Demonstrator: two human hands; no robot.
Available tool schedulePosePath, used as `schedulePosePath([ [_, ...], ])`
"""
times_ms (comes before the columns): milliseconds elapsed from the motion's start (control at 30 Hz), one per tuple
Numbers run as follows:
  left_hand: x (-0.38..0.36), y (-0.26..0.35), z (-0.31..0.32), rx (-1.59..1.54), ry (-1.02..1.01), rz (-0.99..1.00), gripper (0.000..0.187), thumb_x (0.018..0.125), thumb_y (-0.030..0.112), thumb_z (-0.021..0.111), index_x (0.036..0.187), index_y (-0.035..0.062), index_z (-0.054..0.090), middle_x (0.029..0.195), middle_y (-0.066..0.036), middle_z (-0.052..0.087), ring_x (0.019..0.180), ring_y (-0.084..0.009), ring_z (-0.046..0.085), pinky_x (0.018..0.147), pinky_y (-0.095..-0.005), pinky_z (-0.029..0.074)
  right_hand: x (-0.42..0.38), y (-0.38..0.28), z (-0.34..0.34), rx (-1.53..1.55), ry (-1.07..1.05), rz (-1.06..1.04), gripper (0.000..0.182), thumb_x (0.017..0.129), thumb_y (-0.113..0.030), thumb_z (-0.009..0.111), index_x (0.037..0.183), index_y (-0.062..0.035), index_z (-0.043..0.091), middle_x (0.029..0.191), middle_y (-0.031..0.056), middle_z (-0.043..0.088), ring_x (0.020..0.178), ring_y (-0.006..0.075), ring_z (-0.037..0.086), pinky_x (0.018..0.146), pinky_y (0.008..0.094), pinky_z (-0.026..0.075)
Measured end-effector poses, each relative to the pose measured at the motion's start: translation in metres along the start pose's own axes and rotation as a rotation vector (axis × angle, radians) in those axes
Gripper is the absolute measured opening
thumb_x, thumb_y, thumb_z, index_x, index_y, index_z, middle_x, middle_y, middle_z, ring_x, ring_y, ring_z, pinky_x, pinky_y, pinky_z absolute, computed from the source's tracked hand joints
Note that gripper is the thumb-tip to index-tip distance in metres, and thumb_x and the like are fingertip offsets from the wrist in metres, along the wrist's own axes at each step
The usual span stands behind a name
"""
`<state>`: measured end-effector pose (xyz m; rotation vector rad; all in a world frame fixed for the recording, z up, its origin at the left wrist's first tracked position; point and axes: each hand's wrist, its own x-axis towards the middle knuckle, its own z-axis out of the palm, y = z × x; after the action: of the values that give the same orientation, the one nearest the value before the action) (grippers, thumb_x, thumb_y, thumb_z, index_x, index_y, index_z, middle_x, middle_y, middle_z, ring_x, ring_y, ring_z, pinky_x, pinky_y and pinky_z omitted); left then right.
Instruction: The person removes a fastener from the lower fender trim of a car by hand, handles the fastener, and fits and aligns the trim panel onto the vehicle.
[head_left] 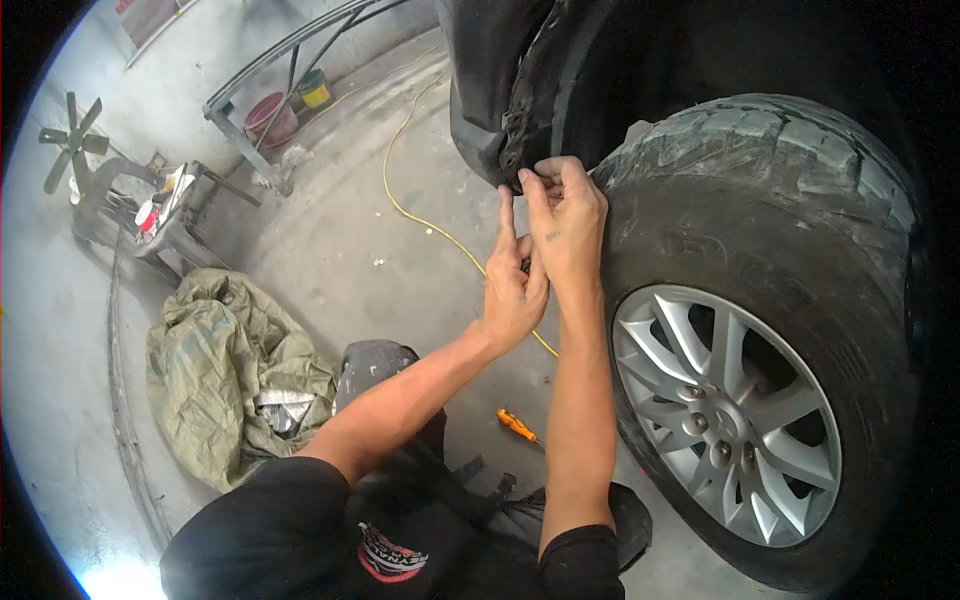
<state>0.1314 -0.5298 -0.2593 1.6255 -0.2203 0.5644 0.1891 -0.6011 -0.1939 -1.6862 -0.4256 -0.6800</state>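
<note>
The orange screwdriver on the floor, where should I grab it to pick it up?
Grab the screwdriver by its fat orange handle, coming straight down from above. It lies flat on the concrete floor beside the wheel, with the thin metal tip pointing toward the tyre. The handle is the thick, rounded end, so it probably gives your fingers the most to hold, and the space above it is open.

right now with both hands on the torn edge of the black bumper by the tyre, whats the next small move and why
Probably press the black plastic bumper edge inward toward the wheel-arch liner. The right hand pinches its ragged lower edge while the left hand braces below, index finger up. The orange-handled screwdriver lies unused on the floor.
</note>
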Motion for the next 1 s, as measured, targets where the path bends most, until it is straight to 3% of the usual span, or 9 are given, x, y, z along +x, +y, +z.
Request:
schedulePosePath([
  [133,0.005,0.009,0.002,0.127,-0.07,0.162,0.076,0.092,0.008,0.063,0.152,-0.0052,0.018,0.136,-0.022,0.053,0.122,-0.0289,0.056,0.103,-0.037,0.043,-0.004,-0.004,0.001,0.032,-0.05,0.019,0.019,0.087,-0.012,0.073,0.091,0.0048,0.064,0.083,0.016,0.07,0.068,0.0221,0.068,0.063,0.0337,0.053],
  [200,0.01,-0.003,-0.001,0.339,-0.113,0.345,0.07,0.089,0.009,0.064,0.148,-0.0056,0.028,0.133,-0.025,0.054,0.123,-0.0369,0.056,0.101,-0.0397,0.045,-0.005,-0.003,0.003,-0.043,-0.096,-0.005,0.023,0.088,-0.015,0.072,0.096,0.0042,0.062,0.089,0.0211,0.067,0.074,0.0326,0.067,0.066,0.0408,0.053],
  [233,0.01,-0.005,0.0,0.312,-0.117,0.327,0.068,0.089,0.011,0.065,0.146,-0.0048,0.031,0.135,-0.025,0.053,0.125,-0.0375,0.054,0.102,-0.041,0.044,-0.006,-0.002,0.004,-0.079,-0.118,-0.016,0.026,0.088,-0.017,0.071,0.098,0.0038,0.061,0.092,0.0237,0.066,0.078,0.0379,0.067,0.068,0.0444,0.053],
  [400,0.01,0.0,0.004,0.185,-0.04,0.234,0.07,0.089,0.015,0.068,0.146,-0.0034,0.031,0.14,-0.026,0.048,0.128,-0.0392,0.051,0.102,-0.0433,0.043,0.0,-0.005,0.005,-0.173,-0.123,-0.111,0.025,0.088,-0.017,0.07,0.1,0.0025,0.059,0.093,0.0233,0.065,0.081,0.0413,0.065,0.071,0.0468,0.051],
  [500,0.012,0.005,0.007,0.159,0.046,0.253,0.072,0.09,0.013,0.067,0.147,-0.0047,0.025,0.127,-0.023,0.059,0.113,-0.032,0.062,0.092,-0.0387,0.049,0.004,-0.005,0.002,-0.213,-0.15,-0.154,0.024,0.089,-0.015,0.068,0.1,0.0025,0.058,0.095,0.0247,0.064,0.084,0.0436,0.065,0.073,0.0486,0.051],
  [600,0.009,-0.008,0.009,-0.053,0.093,0.061,0.073,0.092,0.01,0.064,0.148,-0.0049,0.02,0.102,-0.018,0.07,0.094,-0.022,0.068,0.081,-0.0326,0.051,0.006,-0.001,-0.001,-0.291,-0.198,-0.161,0.025,0.089,-0.013,0.067,0.104,0.003,0.055,0.103,0.0272,0.062,0.088,0.045,0.065,0.074,0.0499,0.052],
  [700,0.012,-0.016,0.009,-0.087,0.19,0.061,0.057,0.094,0.006,0.061,0.143,-0.0047,0.033,0.075,-0.006,0.068,0.073,-0.0107,0.062,0.067,-0.0272,0.049,0.006,0.004,0.002,-0.354,-0.191,-0.183,0.031,0.088,-0.011,0.068,0.11,0.0031,0.053,0.106,0.0267,0.063,0.091,0.0448,0.066,0.075,0.0496,0.053],
  [900,0.028,-0.018,-0.011,-0.071,0.326,-0.211,0.018,0.097,0.007,0.057,0.111,-0.0027,0.057,0.063,0.003,0.054,0.058,-0.0028,0.044,0.052,-0.0241,0.036,0.002,0.004,0.004,-0.467,-0.181,-0.184,0.04,0.086,-0.011,0.07,0.116,0.0005,0.046,0.11,0.026,0.061,0.092,0.0436,0.066,0.075,0.0489,0.054],
  [1000,0.029,-0.017,-0.013,-0.084,0.349,-0.164,0.016,0.099,0.01,0.057,0.111,-0.0002,0.057,0.065,0.006,0.054,0.059,-0.0014,0.043,0.053,-0.0212,0.034,-0.002,0.003,0.005,-0.496,-0.142,-0.225,0.04,0.086,-0.012,0.069,0.116,-0.0002,0.044,0.111,0.0256,0.059,0.091,0.0433,0.066,0.073,0.049,0.055],
])
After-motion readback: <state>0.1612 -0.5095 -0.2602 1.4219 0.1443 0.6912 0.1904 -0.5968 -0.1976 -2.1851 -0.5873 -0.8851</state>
